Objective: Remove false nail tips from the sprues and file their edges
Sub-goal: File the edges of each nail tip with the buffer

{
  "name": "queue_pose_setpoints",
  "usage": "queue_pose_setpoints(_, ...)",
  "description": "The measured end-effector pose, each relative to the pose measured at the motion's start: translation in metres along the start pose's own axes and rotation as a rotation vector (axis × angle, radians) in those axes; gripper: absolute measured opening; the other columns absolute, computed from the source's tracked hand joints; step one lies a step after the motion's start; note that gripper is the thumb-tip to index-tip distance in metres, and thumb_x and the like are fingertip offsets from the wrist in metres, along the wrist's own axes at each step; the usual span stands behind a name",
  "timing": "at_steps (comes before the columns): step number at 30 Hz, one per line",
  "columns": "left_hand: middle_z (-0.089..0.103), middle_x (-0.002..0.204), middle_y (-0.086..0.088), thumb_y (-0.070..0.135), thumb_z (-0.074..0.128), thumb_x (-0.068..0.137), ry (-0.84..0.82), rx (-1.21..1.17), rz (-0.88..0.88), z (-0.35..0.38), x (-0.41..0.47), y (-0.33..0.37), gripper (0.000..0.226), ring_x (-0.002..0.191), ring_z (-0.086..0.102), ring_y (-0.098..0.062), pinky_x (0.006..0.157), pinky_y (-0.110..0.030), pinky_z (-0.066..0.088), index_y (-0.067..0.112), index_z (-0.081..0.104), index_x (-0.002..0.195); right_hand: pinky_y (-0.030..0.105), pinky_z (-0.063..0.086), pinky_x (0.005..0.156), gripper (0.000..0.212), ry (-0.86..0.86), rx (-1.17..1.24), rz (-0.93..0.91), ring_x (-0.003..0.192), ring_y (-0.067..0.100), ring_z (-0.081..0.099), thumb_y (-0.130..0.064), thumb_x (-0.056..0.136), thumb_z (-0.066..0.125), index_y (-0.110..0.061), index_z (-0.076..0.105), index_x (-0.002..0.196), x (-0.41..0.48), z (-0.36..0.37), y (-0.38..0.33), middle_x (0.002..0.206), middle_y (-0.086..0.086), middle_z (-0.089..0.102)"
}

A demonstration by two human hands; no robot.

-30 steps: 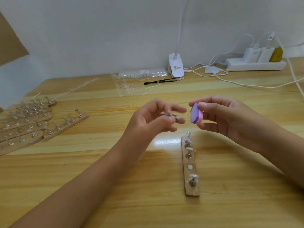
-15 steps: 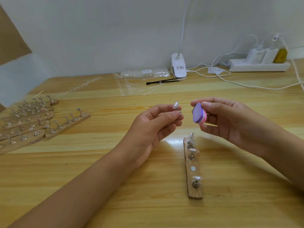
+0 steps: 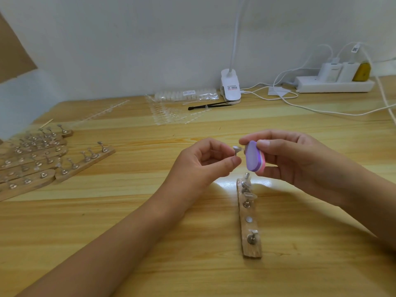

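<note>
My left hand (image 3: 203, 163) pinches a small metal stand with a clear nail tip (image 3: 237, 150) on top, held above the table. My right hand (image 3: 285, 157) grips a purple and pink buffer block (image 3: 254, 159) just right of the tip, its purple face almost touching it. Below them a short wooden strip (image 3: 249, 247) lies on the wooden table (image 3: 128, 211), carrying several metal stands with clear tips and one bare magnet spot. Clear sprues of nail tips (image 3: 169, 114) lie at the back.
Several wooden strips with stands (image 3: 38, 159) fill the left side. At the back are a bag of nail tips (image 3: 186, 95), a black brush (image 3: 205, 106), a white clip lamp (image 3: 230, 88), and a power strip (image 3: 334, 84) with white cables.
My left hand has turned the stand upright and raised it toward the buffer block. My right hand has brought the block closer, so the two now almost meet.
</note>
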State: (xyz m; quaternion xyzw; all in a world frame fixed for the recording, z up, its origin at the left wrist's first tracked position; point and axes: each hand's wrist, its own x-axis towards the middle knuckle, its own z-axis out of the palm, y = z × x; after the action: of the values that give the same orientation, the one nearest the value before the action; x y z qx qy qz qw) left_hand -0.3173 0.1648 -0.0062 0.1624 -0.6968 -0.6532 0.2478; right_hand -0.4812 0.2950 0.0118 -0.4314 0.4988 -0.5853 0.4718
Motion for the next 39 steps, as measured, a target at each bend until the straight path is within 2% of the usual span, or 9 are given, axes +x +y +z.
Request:
queue_pose_setpoints(8,0.071,0.081,0.008,0.024,0.082,0.075,-0.004,-0.018,-0.002,0.0,0.0,-0.001,0.016,0.076,0.066,-0.006,0.073,-0.017,0.052,0.021,0.07,0.084,0.02,0.055,0.074,0.032,0.012,-0.06,-0.019,0.086,0.009,0.069,-0.034,0.078,0.067,-0.019,0.077,0.105,0.0,0.001,-0.001,0.101,0.007,0.073)
queue_pose_setpoints(10,0.072,0.082,0.006,0.028,0.077,0.078,-0.013,-0.051,-0.012,0.0,0.0,-0.001,0.014,0.078,0.067,-0.006,0.075,-0.017,0.052,0.019,0.071,0.087,0.02,0.055,0.075,0.032,0.039,-0.073,-0.031,0.088,0.01,0.068,-0.036,0.077,0.068,-0.02,0.077,0.104,0.0,0.0,-0.001,0.103,0.009,0.073)
queue_pose_setpoints(15,0.074,0.085,0.002,0.047,0.073,0.075,0.005,-0.089,-0.048,0.002,0.0,0.001,0.037,0.081,0.069,-0.009,0.076,-0.019,0.054,0.014,0.071,0.091,0.02,0.055,0.076,0.033,-0.006,-0.058,-0.018,0.089,0.012,0.07,-0.03,0.079,0.068,-0.017,0.075,0.109,-0.001,0.001,0.0,0.102,0.007,0.074)
queue_pose_setpoints(19,0.075,0.091,-0.004,0.046,0.07,0.073,0.01,-0.094,-0.047,0.003,0.0,0.0,0.041,0.086,0.07,-0.015,0.08,-0.023,0.055,0.012,0.07,0.095,0.022,0.055,0.077,0.037,-0.032,-0.016,0.014,0.092,0.014,0.07,-0.028,0.078,0.07,-0.02,0.073,0.114,-0.001,0.005,0.001,0.106,0.005,0.073)
queue_pose_setpoints(25,0.074,0.088,0.0,0.041,0.075,0.075,-0.038,-0.174,-0.077,0.002,-0.001,0.0,0.031,0.083,0.068,-0.011,0.079,-0.02,0.054,0.017,0.07,0.093,0.021,0.056,0.076,0.024,0.042,-0.035,-0.025,0.09,0.017,0.071,-0.025,0.076,0.075,-0.016,0.077,0.099,-0.001,0.008,0.0,0.098,0.01,0.074)
queue_pose_setpoints(29,0.072,0.081,0.004,0.041,0.077,0.071,-0.043,-0.196,-0.078,0.003,-0.001,0.0,0.02,0.077,0.067,-0.007,0.076,-0.018,0.053,0.024,0.072,0.081,0.019,0.055,0.076,0.025,0.19,0.002,-0.156,0.086,0.015,0.071,-0.025,0.073,0.074,-0.014,0.076,0.096,-0.002,0.012,0.002,0.091,0.008,0.074)
queue_pose_setpoints(33,0.071,0.078,0.004,0.038,0.077,0.071,-0.038,-0.208,-0.075,0.002,0.0,-0.001,0.022,0.075,0.068,-0.007,0.076,-0.017,0.053,0.02,0.068,0.081,0.024,0.056,0.079,0.02,0.122,-0.049,-0.144,0.09,0.022,0.072,-0.022,0.077,0.077,-0.013,0.074,0.095,-0.003,0.018,0.002,0.094,0.013,0.074)
queue_pose_setpoints(37,0.069,0.075,0.006,0.034,0.075,0.075,-0.03,-0.22,-0.082,0.001,0.001,0.0,0.011,0.07,0.065,-0.004,0.073,-0.015,0.052,0.023,0.071,0.075,0.024,0.056,0.08,0.026,0.213,-0.045,-0.197,0.088,0.019,0.072,-0.025,0.074,0.077,-0.013,0.072,0.096,-0.003,0.017,0.002,0.091,0.008,0.074)
queue_pose_setpoints(39,0.07,0.076,0.005,0.038,0.077,0.072,-0.046,-0.222,-0.073,0.002,0.001,-0.001,0.019,0.071,0.066,-0.005,0.074,-0.016,0.053,0.021,0.069,0.078,0.025,0.056,0.082,0.024,0.143,-0.064,-0.174,0.091,0.024,0.073,-0.023,0.076,0.08,-0.012,0.071,0.096,-0.004,0.019,0.003,0.096,0.012,0.074)
